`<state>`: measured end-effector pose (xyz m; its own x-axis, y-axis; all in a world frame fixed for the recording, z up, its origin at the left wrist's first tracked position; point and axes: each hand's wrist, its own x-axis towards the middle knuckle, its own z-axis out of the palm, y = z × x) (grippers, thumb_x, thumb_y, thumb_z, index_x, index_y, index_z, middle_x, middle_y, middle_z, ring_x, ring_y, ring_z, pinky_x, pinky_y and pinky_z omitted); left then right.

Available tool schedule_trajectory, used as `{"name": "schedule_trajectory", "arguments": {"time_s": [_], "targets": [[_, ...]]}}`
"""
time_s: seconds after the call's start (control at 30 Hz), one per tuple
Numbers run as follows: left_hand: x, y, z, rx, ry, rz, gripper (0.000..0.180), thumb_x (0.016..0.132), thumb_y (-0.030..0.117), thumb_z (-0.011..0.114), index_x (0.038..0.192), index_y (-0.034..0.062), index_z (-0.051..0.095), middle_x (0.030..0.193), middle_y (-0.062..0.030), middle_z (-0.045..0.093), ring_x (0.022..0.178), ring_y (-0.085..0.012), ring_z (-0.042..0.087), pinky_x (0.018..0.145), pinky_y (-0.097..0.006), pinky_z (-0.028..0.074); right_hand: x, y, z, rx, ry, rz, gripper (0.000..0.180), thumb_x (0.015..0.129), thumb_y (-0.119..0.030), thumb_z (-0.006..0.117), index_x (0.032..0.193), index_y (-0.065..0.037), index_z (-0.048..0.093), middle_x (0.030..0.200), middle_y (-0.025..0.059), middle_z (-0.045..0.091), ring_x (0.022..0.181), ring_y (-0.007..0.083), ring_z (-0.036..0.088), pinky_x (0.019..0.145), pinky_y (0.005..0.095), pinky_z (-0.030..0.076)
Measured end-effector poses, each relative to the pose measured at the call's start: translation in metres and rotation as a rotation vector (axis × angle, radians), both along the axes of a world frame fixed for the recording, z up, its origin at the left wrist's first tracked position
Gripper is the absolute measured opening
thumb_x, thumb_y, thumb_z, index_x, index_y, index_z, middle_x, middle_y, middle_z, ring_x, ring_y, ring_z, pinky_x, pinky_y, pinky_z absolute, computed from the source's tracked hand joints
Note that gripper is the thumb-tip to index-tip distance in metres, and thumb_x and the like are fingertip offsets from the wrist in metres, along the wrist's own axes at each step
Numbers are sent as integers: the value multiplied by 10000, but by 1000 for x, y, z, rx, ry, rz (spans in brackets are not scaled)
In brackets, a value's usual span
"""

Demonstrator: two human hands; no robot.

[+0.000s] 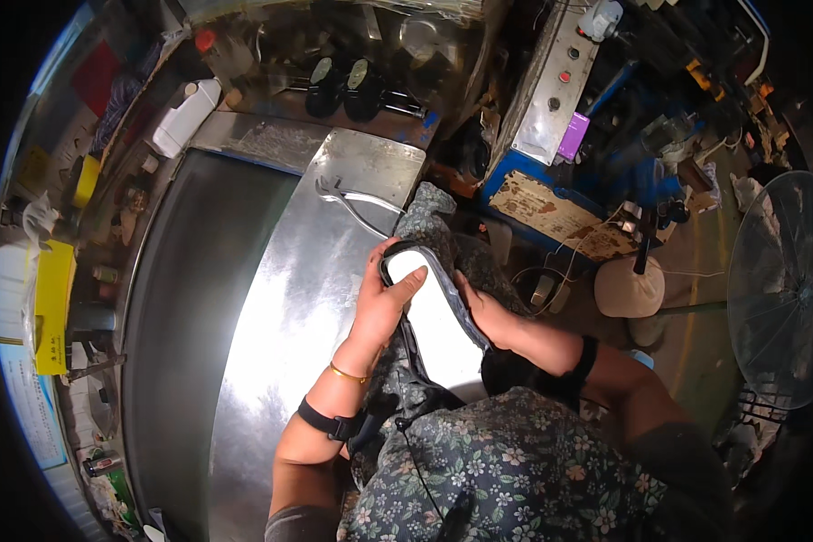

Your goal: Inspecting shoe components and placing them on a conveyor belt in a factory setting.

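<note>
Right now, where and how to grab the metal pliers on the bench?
Metal pliers: likely best across both handles, just behind the head, from above and the left; the handles splay right, with their ends crowded by the left hand and patterned cloth.

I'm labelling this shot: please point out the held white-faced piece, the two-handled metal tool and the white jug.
White-faced piece [439, 318], head view: middle of its white face.
Metal tool [341, 194], head view: near where its handles meet.
White jug [186, 118], head view: side of its body.
</note>
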<state>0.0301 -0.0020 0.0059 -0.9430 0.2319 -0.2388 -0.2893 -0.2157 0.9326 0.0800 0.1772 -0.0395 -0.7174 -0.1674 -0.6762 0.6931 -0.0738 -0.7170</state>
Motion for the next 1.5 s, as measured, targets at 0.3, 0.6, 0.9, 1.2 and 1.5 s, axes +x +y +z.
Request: {"name": "schedule_trajectory", "arguments": {"time_s": [0.3,0.6,0.9,1.2,1.5], "targets": [[-29,12,-34,-129,134,-47,560,857,81,709,1330,-1,420,1185,-96,544,1057,-158,531,932,-281,441,-22,-13,37,1370,1052,453,352,899,-214,524,961,120,617,660,194,637,569,302,652,531,410,525],[-28,21,-30,-190,188,-88,597,828,145,752,1298,-46,438,1208,-151,523,1074,-199,537,942,-302,443,-17,25,44,233,-61,67,467,1038,-352,342,1225,7,574,1189,157,616,1068,250,630,848,350,514],[-28,1,-19,489,21,-149,547,967,254,522,1429,1,375,1355,-151,505,1256,-229,475,1072,-345,363,23,12,11,10,363,58,719,1009,-459,448,1496,18,217,1488,169,362,1354,262,365,1117,340,288],[5,-14,10,-1761,682,50,394,967,295,468,674,55,576,515,-123,603,455,-336,611,455,-436,494,16,-41,28,446,503,315,989,945,-561,471,1444,171,29,1395,442,309,1348,465,352,1097,388,323],[53,-42,-3,-945,-4,-179,699,1019,454,359,1449,-83,237,1335,-375,453,1263,-431,484,1074,-418,361,21,-52,-1,250,630,122,784,1003,-366,481,1471,114,74,1493,305,260,1391,360,302,1122,388,270]]}}
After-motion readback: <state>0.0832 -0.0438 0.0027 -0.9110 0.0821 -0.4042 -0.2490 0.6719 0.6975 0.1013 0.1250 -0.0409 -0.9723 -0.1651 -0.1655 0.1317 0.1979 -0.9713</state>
